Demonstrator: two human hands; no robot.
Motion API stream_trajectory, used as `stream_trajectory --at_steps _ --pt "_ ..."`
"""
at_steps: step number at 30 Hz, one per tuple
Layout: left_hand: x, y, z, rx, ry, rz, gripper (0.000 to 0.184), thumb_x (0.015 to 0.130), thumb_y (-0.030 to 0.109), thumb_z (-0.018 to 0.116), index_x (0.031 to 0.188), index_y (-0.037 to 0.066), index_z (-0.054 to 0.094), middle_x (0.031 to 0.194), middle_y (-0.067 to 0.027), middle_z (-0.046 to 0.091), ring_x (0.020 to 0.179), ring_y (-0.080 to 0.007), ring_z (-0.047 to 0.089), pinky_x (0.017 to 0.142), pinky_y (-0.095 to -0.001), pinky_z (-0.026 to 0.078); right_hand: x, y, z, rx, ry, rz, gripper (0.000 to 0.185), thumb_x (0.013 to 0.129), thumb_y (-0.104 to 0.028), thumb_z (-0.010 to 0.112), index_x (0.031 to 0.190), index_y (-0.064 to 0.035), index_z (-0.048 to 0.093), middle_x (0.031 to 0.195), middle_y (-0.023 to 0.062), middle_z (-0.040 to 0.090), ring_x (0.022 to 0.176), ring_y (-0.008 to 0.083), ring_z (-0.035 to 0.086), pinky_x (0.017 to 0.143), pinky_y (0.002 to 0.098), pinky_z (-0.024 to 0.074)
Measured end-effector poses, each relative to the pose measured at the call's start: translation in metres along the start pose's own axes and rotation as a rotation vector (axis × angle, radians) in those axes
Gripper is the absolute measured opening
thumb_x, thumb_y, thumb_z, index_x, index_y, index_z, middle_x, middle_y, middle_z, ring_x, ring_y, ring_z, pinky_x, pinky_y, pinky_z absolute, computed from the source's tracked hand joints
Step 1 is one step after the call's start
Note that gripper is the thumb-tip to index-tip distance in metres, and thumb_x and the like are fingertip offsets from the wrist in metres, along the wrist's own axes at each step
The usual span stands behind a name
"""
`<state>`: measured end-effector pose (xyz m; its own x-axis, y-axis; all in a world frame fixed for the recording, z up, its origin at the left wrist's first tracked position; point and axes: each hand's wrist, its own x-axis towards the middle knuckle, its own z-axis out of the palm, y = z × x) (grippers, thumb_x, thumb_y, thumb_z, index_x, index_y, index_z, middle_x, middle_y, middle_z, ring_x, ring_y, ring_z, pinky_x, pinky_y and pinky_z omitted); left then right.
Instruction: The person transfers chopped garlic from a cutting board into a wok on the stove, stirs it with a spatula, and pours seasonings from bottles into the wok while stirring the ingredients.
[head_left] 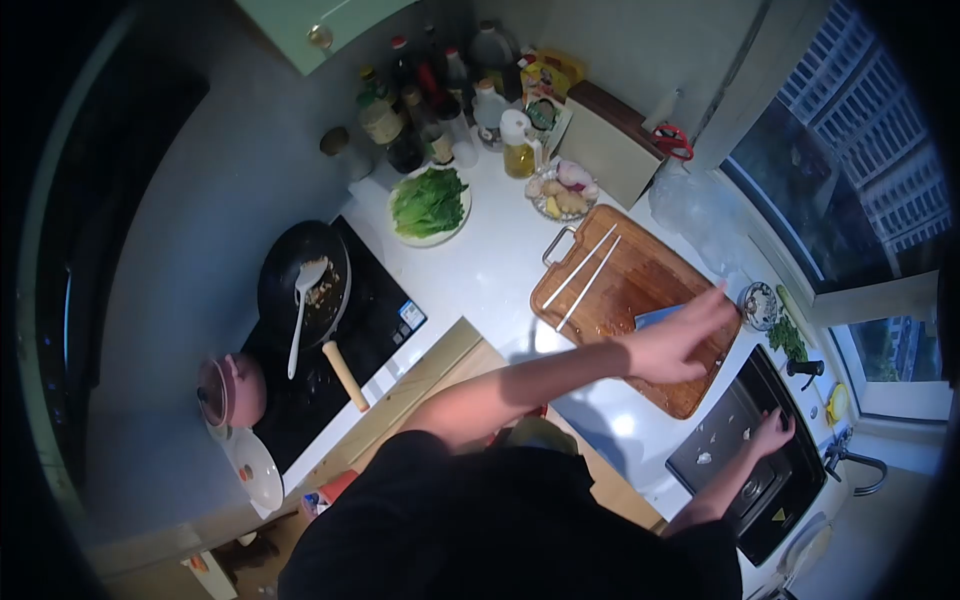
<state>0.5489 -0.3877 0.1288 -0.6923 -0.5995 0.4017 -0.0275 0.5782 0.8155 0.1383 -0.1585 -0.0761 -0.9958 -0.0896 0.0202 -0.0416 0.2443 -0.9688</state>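
My left hand (pixel 683 338) reaches across over the wooden cutting board (pixel 640 270), fingers stretched out and apart, with no held object visible. Beneath it, partly covered, a flat bluish piece (pixel 655 314) that looks like a knife blade lies on the board. Two white chopsticks (pixel 585 275) rest on the board's left part, and its surface looks wet. Over the black sink (pixel 715 425) is my right hand (pixel 772 436), thumb and fingers apart around a dark gap; I make out nothing in it. Small white scraps (pixel 704 458) lie in the sink.
A wok (pixel 290 265) with chopped bits and a white spatula (pixel 298 315) sits on the black cooktop (pixel 385 300), near a pink pot (pixel 238 390). Behind are a plate of lettuce (pixel 430 205), an oil jug (pixel 518 155) and several bottles. The faucet (pixel 862 462) stands at right.
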Motion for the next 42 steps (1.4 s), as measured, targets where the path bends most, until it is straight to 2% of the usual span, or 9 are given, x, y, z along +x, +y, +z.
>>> stream_trajectory --at_steps 3,7,10,20,29,30,36,38,42 --pt "0.039 -0.017 0.025 0.336 -0.013 0.246 0.057 0.085 0.015 0.066 0.14 0.013 0.049 0.15 -0.0161 0.044 0.121 -0.0303 0.057 0.103 -0.0427 0.047 0.005 0.059 -0.094 -0.358 -0.147 -0.036 0.082 0.082 -0.021 0.08 0.15 -0.0081 0.036 0.135 0.0221 0.054 0.118 0.0292 0.058 0.097 0.0399 0.0499" --pt "0.098 -0.115 -0.099 0.562 0.049 -0.271 0.032 0.084 0.018 0.065 0.116 0.013 0.066 0.09 -0.0105 0.072 0.081 -0.0282 0.07 0.076 -0.0391 0.055 -0.023 0.089 -0.203 -0.51 -0.042 -0.062 0.05 0.09 -0.021 0.072 0.133 -0.0013 0.056 0.113 0.0157 0.068 0.096 0.0236 0.065 0.084 0.0344 0.0542" --pt "0.147 -0.192 -0.234 0.911 0.458 -0.202 0.033 0.085 0.007 0.057 0.118 0.01 0.063 0.111 -0.0137 0.068 0.103 -0.0333 0.065 0.086 -0.0446 0.051 -0.05 0.104 -0.246 -0.396 -0.062 0.143 0.034 0.096 -0.02 0.066 0.12 0.0039 0.061 0.107 0.009 0.066 0.093 0.0166 0.061 0.081 0.0284 0.0504" --pt "0.199 -0.302 -0.345 1.464 0.061 -0.185 0.02 0.078 0.014 0.064 0.096 0.016 0.074 0.108 -0.0052 0.062 0.115 -0.0246 0.054 0.098 -0.0416 0.042 -0.11 0.095 -0.216 -0.766 -0.084 0.054 0.04 0.091 -0.033 0.069 0.112 0.0013 0.069 0.108 0.0197 0.071 0.096 0.0305 0.068 0.087 0.0393 0.0536" --pt "0.184 -0.171 -0.371 1.41 0.511 0.156 0.008 0.076 0.013 0.064 0.083 0.01 0.064 0.097 -0.0042 0.062 0.098 -0.0255 0.06 0.086 -0.041 0.046 -0.12 -0.061 -0.111 -0.663 -0.11 -0.117 0.032 0.092 -0.026 0.07 0.115 -0.0041 0.071 0.13 0.0222 0.061 0.117 0.0311 0.062 0.096 0.0386 0.05" --pt "0.182 -0.15 -0.368 1.397 0.542 0.241 0.01 0.076 0.013 0.064 0.086 0.01 0.063 0.097 -0.0043 0.062 0.098 -0.0258 0.06 0.086 -0.0411 0.046 -0.11 -0.061 -0.093 -0.329 -0.277 -0.226 0.03 0.099 -0.018 0.061 0.119 0.0034 0.062 0.107 0.0085 0.066 0.095 0.0156 0.06 0.084 0.0271 0.049" --pt "0.15 0.007 -0.326 1.293 0.634 0.562 0.016 0.076 0.011 0.067 0.091 0.012 0.064 0.087 -0.0028 0.064 0.085 -0.0273 0.064 0.082 -0.0393 0.048 -0.193 -0.202 0.051 0.152 -0.774 -0.122 0.031 0.097 -0.016 0.059 0.121 0.0039 0.06 0.11 0.0113 0.067 0.096 0.0158 0.065 0.086 0.0246 0.0486" --pt "0.123 0.066 -0.298 1.219 0.658 0.488 0.021 0.072 0.013 0.068 0.093 0.014 0.068 0.085 -0.0039 0.066 0.083 -0.0278 0.064 0.074 -0.0417 0.049 -0.241 -0.238 0.104 0.383 -1.238 -0.131 0.048 0.094 -0.015 0.064 0.137 0.0021 0.049 0.12 0.0143 0.063 0.105 0.0195 0.064 0.091 0.0259 0.0463" --pt "0.066 0.105 -0.225 0.893 0.565 0.303 0.016 0.073 0.014 0.068 0.088 0.016 0.067 0.083 -0.0076 0.063 0.085 -0.0267 0.062 0.076 -0.0416 0.046 -0.327 -0.257 0.185 0.898 -1.319 0.039 0.085 0.084 -0.032 0.079 0.15 -0.0032 0.033 0.145 0.0133 0.047 0.132 0.0256 0.048 0.106 0.0368 0.0418"
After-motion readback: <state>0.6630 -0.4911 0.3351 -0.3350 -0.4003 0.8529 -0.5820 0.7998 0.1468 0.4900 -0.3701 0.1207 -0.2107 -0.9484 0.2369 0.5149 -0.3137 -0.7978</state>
